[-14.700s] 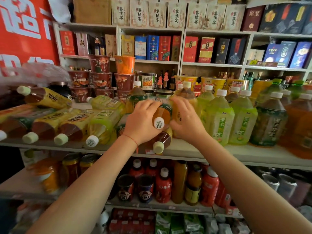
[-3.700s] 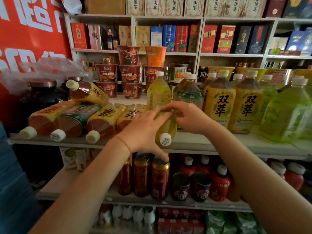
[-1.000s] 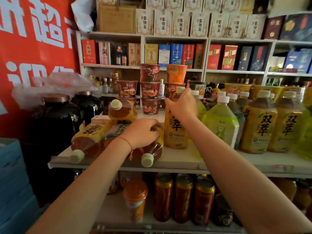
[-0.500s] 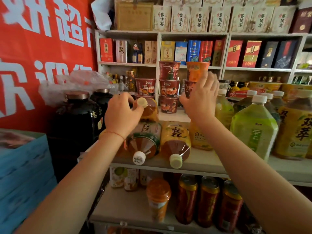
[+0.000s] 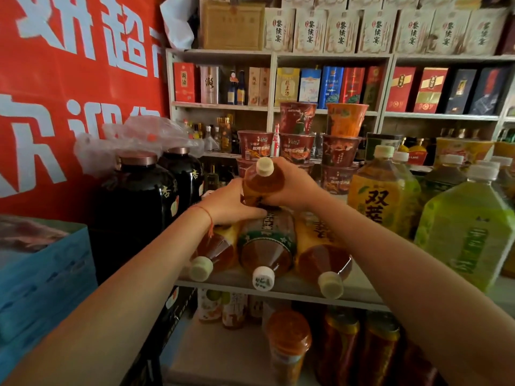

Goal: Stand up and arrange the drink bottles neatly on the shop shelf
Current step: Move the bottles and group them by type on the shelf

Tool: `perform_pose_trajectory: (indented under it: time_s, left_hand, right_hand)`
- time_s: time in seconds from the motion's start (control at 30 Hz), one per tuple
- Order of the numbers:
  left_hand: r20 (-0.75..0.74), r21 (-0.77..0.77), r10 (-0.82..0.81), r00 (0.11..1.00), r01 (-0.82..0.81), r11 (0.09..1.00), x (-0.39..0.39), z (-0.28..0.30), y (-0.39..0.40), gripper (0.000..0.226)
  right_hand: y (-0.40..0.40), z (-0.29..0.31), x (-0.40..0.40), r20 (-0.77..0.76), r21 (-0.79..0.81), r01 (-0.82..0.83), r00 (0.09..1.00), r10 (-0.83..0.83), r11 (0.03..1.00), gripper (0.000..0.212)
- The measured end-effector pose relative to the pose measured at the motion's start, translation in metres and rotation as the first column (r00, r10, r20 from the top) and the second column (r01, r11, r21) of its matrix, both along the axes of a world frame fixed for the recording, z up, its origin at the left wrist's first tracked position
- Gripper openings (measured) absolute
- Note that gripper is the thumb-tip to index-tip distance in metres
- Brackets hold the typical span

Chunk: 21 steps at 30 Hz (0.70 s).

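Head view: right hand point(image 5: 292, 188) and left hand point(image 5: 231, 203) clamp the tilted tea bottle point(image 5: 260, 185) above three lying bottles point(image 5: 266, 246). Risk: round bottles roll off the shelf edge point(image 5: 292, 292).

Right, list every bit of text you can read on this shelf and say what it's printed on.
"双萃": yellow-label tea bottle, standing upright.
"黎侯宴": pale boxes on the top shelf.
"杏": black jar, gold character.
"超": red banner, large white characters, others cut off.
Lying bottles' labels, the printed cap, noodle cups and liquor boxes: too blurred to read.
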<state>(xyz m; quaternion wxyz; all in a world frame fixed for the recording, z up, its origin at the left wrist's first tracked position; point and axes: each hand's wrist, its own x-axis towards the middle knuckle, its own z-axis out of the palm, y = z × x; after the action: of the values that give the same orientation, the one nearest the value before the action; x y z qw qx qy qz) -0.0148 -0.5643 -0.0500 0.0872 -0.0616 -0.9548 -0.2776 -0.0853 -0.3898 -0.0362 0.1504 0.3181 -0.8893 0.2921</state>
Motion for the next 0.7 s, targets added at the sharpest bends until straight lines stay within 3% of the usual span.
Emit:
perform_pose_trajectory:
  time_s: [0.07, 0.17, 0.23, 0.4, 0.57, 0.7]
  left_hand:
    - [0.018, 0.004, -0.037, 0.999, 0.036, 0.999, -0.004, 0.000, 0.002, 0.047]
    - [0.079, 0.023, -0.044, 0.996, 0.042, 0.999, -0.013, -0.004, -0.003, 0.099]
    - [0.103, 0.016, -0.034, 0.994, 0.032, 0.999, -0.021, -0.008, -0.006, 0.119]
    - [0.125, -0.006, -0.086, 0.988, 0.087, 0.996, -0.025, -0.009, -0.006, 0.111]
    - [0.114, -0.035, -0.088, 0.990, 0.093, 0.995, -0.021, -0.006, -0.006, 0.094]
    - [-0.106, -0.035, -0.120, 0.987, 0.116, 0.993, 0.004, 0.005, 0.012, 0.062]
  right_hand:
    - [0.004, 0.005, -0.004, 0.058, -0.066, 0.008, 0.998, -0.004, 0.998, 0.081]
    - [0.008, 0.011, -0.012, 0.215, -0.210, 0.085, 0.976, -0.039, 0.974, 0.082]
    - [0.009, 0.013, -0.016, 0.300, -0.247, 0.157, 0.951, -0.079, 0.956, 0.079]
    - [0.005, 0.017, -0.023, 0.343, -0.190, 0.206, 0.930, -0.132, 0.960, 0.073]
    - [0.004, 0.017, -0.018, 0.242, -0.108, 0.200, 0.955, -0.169, 0.974, 0.053]
    - [0.017, 0.013, 0.007, 0.081, -0.058, 0.203, 0.977, -0.198, 0.977, 0.053]
